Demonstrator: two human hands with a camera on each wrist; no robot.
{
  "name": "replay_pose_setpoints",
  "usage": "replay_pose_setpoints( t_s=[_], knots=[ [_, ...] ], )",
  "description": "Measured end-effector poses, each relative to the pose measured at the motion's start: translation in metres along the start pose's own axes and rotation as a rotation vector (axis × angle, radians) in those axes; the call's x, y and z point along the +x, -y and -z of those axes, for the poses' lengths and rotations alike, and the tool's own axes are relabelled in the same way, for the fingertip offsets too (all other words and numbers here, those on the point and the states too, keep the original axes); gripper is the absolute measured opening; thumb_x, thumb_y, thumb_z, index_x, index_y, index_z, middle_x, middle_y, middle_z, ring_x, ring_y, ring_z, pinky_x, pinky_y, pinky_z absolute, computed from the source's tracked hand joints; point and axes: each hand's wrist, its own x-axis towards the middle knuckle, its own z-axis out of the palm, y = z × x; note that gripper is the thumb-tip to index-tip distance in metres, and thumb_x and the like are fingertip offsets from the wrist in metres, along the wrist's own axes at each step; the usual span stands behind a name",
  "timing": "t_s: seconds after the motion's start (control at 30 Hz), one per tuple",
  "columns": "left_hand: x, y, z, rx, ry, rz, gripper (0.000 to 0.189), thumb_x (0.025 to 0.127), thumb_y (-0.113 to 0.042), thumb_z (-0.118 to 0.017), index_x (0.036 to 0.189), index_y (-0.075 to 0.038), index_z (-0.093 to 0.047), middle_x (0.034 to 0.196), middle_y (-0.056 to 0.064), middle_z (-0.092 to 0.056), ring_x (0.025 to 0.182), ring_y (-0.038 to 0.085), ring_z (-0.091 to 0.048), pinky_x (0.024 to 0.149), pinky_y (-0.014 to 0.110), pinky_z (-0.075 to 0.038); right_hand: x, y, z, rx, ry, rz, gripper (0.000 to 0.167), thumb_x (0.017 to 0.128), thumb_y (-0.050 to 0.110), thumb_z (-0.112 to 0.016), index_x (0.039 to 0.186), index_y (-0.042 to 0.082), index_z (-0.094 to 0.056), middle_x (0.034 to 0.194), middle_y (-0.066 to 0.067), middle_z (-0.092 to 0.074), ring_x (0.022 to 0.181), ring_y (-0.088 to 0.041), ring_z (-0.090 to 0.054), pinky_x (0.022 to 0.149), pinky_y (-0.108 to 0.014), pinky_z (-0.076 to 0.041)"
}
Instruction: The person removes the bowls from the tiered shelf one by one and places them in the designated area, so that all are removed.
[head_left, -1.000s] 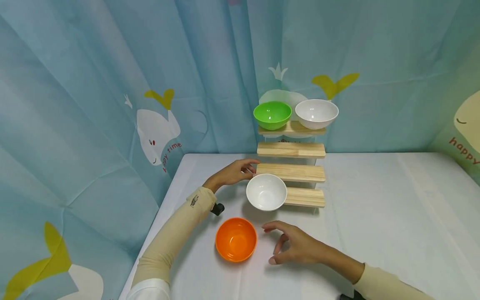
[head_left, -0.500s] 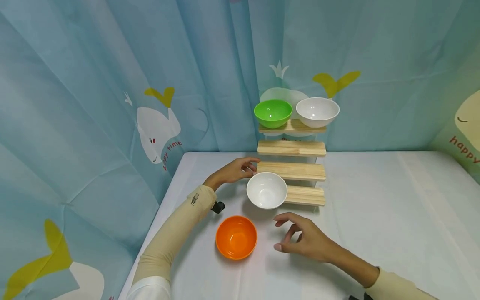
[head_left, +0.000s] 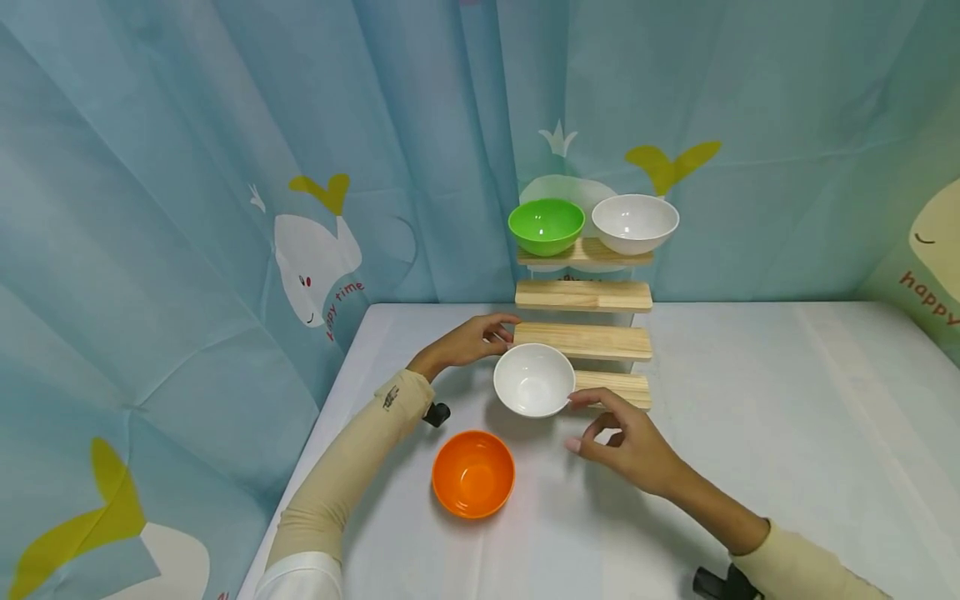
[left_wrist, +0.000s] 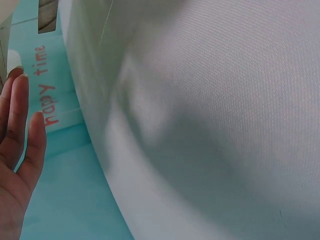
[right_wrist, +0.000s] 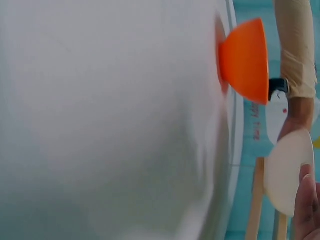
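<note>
A white bowl (head_left: 534,380) sits at the left end of the lowest board of a wooden step rack (head_left: 582,340). My left hand (head_left: 472,340) is beside the rack's left side, index fingertip at a board's end and thumb by the bowl's rim. In the left wrist view, the fingers (left_wrist: 19,115) of that hand look fairly straight. My right hand (head_left: 630,440) reaches in from the right, its index fingertip right at the bowl's right rim and its thumb apart below. An orange bowl (head_left: 473,474) stands on the table in front, untouched by either hand.
On the top board stand a green bowl (head_left: 546,227) and another white bowl (head_left: 635,224). White cloth covers the table (head_left: 765,417). A blue curtain (head_left: 420,125) printed with whales hangs behind and to the left.
My right hand has moved away from beside the orange bowl, forward and right, up to the lower white bowl's rim. The left hand and the bowls stay put.
</note>
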Motion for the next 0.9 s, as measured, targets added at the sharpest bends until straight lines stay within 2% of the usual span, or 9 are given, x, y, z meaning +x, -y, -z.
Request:
replay_pose_setpoints(
  t_s=[0.2, 0.4, 0.7, 0.9],
  knots=[
    [0.001, -0.001, 0.000, 0.009, 0.004, -0.003, 0.052, 0.100, -0.012, -0.063, 0.149, -0.010, -0.047, 0.124, 0.015, -0.066, 0.115, 0.025, -0.063, 0.098, 0.033, -0.052, 0.009, -0.003, 0.009, 0.014, -0.053, -0.009, 0.053, 0.088, 0.006, -0.076, 0.135, 0.006, -0.054, 0.129, -0.018, -0.056, 0.076, -0.012, -0.067, 0.050, -0.029, -0.052],
    [0.000, -0.001, 0.000, 0.021, 0.003, 0.000, 0.051, 0.100, -0.013, -0.063, 0.149, -0.011, -0.047, 0.124, 0.015, -0.066, 0.116, 0.025, -0.063, 0.096, 0.033, -0.052, 0.015, -0.008, 0.013, -0.003, -0.069, -0.046, 0.061, 0.087, 0.009, -0.078, 0.140, 0.006, -0.049, 0.138, -0.018, -0.050, 0.077, -0.012, -0.067, 0.054, -0.029, -0.054],
    [-0.001, -0.003, 0.000, 0.021, 0.003, 0.003, 0.051, 0.101, -0.012, -0.062, 0.150, -0.010, -0.047, 0.124, 0.015, -0.066, 0.117, 0.025, -0.062, 0.099, 0.032, -0.051, 0.023, -0.015, 0.015, -0.004, -0.036, -0.110, 0.078, 0.086, 0.015, -0.080, 0.151, 0.012, -0.038, 0.147, -0.023, -0.043, 0.078, -0.018, -0.070, 0.067, -0.030, -0.058],
    [-0.001, -0.003, 0.000, 0.028, 0.003, -0.001, 0.052, 0.100, -0.013, -0.064, 0.149, -0.010, -0.047, 0.125, 0.015, -0.066, 0.119, 0.026, -0.062, 0.101, 0.033, -0.051, 0.029, -0.020, 0.012, 0.004, -0.007, -0.142, 0.085, 0.085, 0.018, -0.082, 0.154, 0.016, -0.034, 0.150, -0.023, -0.041, 0.081, -0.022, -0.071, 0.075, -0.032, -0.058]
  ],
)
